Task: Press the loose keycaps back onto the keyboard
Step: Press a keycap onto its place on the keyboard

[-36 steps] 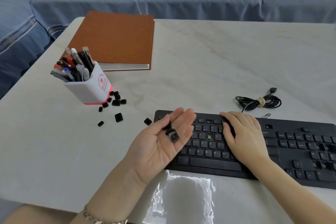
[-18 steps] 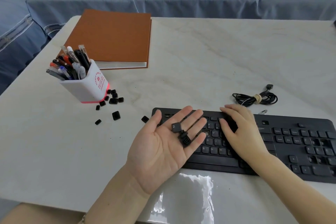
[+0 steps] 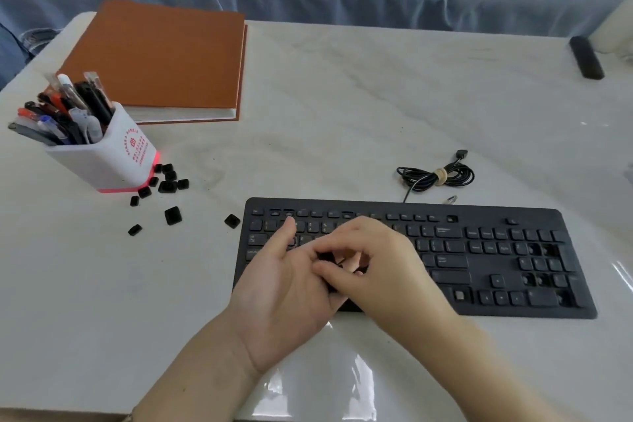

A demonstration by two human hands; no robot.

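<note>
Pen cup [image 3: 102, 164] at ten o'clock holds pens [image 3: 68, 110] — over the keyboard [image 3: 496, 250], right hand [image 3: 383, 267] pinches a keycap [image 3: 327, 256] on the flat left hand [image 3: 284, 291].

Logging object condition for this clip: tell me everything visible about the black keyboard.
The keyboard is black, full-size and plastic-looking, with a number pad at its right end. It lies flat on the pale marbled table. Several key sockets gape empty, mostly around the number pad. A black cable leaves its back edge toward a tied coil. The left hand and right hand meet above its left half, hiding keys; contact cannot be told.
</note>
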